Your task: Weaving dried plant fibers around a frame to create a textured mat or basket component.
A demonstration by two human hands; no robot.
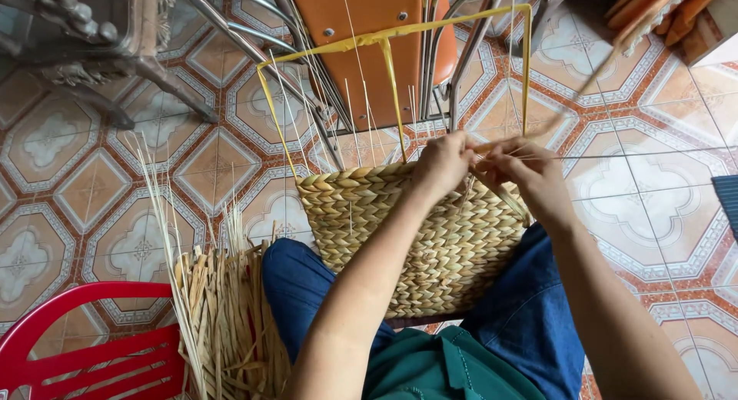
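From the head camera, a half-woven basket [415,231] rests on the person's lap, between the knees, its open rim facing away. Both hands meet at the far rim: the left hand [444,163] is closed, pinching the weave, and the right hand [530,177] is curled around a pale fibre strand [573,100] running up and right, away from the body. A bundle of dry strands [223,323] lies on the floor to the left
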